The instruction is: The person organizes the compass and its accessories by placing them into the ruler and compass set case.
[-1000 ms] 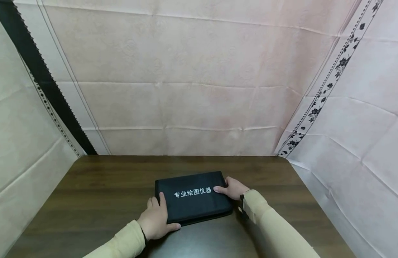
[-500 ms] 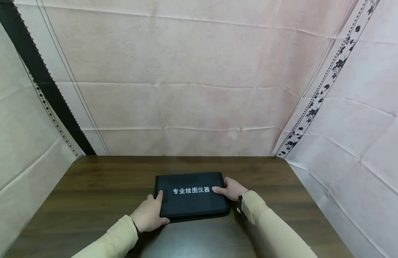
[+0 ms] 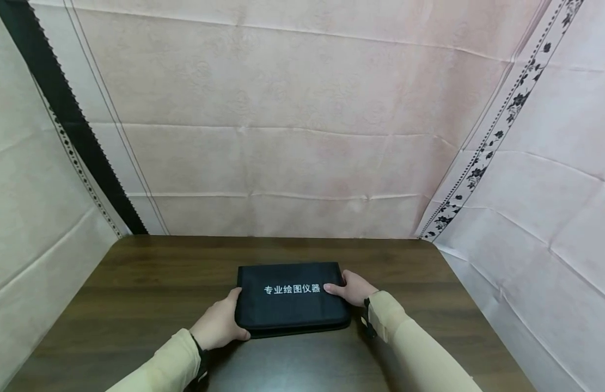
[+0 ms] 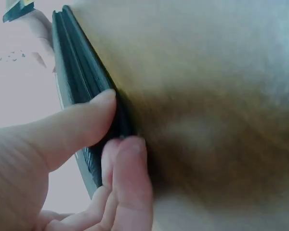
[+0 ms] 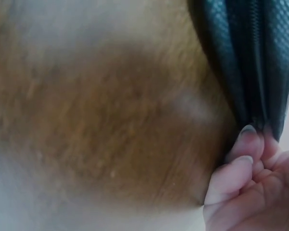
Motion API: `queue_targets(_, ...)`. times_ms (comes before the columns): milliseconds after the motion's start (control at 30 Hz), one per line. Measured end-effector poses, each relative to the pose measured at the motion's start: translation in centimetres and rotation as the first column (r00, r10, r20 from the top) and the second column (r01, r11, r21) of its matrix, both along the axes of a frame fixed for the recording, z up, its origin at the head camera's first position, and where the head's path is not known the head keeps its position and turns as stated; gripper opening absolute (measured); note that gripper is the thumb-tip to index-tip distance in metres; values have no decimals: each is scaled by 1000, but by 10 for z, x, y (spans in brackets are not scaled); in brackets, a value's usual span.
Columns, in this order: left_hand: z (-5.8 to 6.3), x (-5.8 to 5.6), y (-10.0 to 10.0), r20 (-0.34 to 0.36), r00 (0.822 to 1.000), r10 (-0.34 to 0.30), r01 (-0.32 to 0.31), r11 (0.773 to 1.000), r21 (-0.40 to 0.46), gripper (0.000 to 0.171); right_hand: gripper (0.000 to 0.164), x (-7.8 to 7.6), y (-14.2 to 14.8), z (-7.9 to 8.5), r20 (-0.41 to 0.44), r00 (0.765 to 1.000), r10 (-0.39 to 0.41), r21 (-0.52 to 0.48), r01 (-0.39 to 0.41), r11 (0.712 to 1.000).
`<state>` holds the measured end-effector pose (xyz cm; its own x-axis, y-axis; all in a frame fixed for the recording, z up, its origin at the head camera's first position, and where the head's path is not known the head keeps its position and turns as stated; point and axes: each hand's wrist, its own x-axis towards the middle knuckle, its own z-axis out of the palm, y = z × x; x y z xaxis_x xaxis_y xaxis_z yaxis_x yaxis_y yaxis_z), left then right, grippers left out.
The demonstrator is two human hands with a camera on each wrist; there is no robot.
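Observation:
A black zippered drawing instrument case [image 3: 292, 307] with white Chinese lettering lies closed on the wooden table. At its left end, my left hand [image 3: 218, 325] grips the near left corner, thumb along the front edge. The left wrist view shows that thumb against the zippered side of the case [image 4: 79, 60], with curled fingers [image 4: 130, 168] beside the corner. My right hand [image 3: 353, 287] holds the right end, its thumb on the cover near the lettering. In the right wrist view, curled fingers [image 5: 241, 163] touch the zippered edge [image 5: 254, 62] low by the table.
The brown wooden table [image 3: 150, 294] extends around the case to its far edge. Pale cloth [image 3: 282, 136] hangs behind and on both sides, with a black strip [image 3: 81, 130] at left and a floral border [image 3: 478, 163] at right.
The case has turned slightly, so its front edge lies straighter. My left hand has shifted left and curls more around the left corner. My right hand has hardly moved.

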<state>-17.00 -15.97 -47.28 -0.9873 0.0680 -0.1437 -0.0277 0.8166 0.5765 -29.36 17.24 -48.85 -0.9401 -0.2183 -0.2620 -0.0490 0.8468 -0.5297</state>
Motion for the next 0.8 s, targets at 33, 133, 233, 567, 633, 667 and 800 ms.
queue_targets(33, 0, 0, -1, -5, 1000, 9, -9, 1000, 12, 109, 71, 0, 0, 0, 0, 1000, -5, -3, 5, 1000)
queue_targets(133, -1, 0, -5, -4, 999, 45, -44, 997, 67, 104, 69, 1, -1, -1, 3, 1000, -20, -13, 20, 1000)
queue_targets(233, -1, 1, -10, 34, 995, 92, -96, 984, 147, 90, 71, 2, -2, -2, 2, 1000, -31, -20, 31, 999)
queue_targets(567, -2, 6, -18, 17, 994, 109, -110, 973, 202, 32, 83, 2, -5, -5, 5, 999, -42, -22, 42, 999)
queue_targets(633, 0, 8, -18, 4, 996, 94, -93, 977, 191, 30, 85, 2, -5, -5, 9, 999, -44, -23, 45, 999)
queue_targets(667, 1, 9, -18, 1, 996, 89, -87, 979, 182, 32, 85, 1, -4, -5, 11, 999, -47, -23, 47, 999)
queue_targets(800, 2, 10, -21, 6, 999, 48, -48, 985, 166, 28, 85, 0, -3, -6, 8, 999, -50, -19, 50, 999)
